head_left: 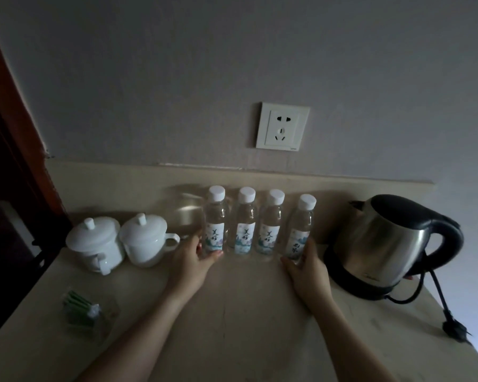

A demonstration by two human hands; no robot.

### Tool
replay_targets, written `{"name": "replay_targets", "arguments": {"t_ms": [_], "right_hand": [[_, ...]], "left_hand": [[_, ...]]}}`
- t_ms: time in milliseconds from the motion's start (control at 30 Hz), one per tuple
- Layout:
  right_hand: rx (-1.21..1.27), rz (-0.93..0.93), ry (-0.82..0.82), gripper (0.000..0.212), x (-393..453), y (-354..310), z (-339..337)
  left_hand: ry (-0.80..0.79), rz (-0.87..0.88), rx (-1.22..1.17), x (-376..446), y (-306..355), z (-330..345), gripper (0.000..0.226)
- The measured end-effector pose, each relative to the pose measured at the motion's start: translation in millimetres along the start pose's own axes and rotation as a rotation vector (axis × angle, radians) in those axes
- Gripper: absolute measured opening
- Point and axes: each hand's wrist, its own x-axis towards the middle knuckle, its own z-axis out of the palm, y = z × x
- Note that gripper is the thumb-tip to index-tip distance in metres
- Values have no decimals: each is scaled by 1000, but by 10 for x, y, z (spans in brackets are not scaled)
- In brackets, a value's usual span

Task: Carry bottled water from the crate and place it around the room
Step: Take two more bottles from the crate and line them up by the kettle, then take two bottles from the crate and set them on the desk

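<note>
Four clear plastic water bottles with white caps (257,223) standing in a row on a beige stone countertop (246,304), left hand (193,257) gripping the leftmost bottle (215,223), right hand (305,267) gripping the rightmost bottle (300,227), two white lidded ceramic cups (116,241) sitting left, stainless steel electric kettle (389,241) sitting right

kettle (381,232): brushed metal | bottles (244,227): clear plastic | cups (94,241): glossy ceramic
</note>
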Motion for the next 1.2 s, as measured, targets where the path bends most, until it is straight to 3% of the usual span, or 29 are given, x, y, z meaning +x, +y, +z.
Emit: {"name": "replay_targets", "arguments": {"t_ms": [400,767,1000,1100,1200], "right_hand": [[-29,40,-14,44,158,66,98],[-15,10,-20,46,162,61,76],[26,3,-126,54,106,-36,-50],[89,37,-172,63,51,-101,-145],[198,88,-120,51,-88,-158,-266]], "left_hand": [[31,60,4,80,-66,44,47],[19,48,43,61,-39,38,45],[-2,-124,170,-314,189,128,86],[91,-137,236,-606,402,144,68],[237,-75,230,-894,732,-67,36]]}}
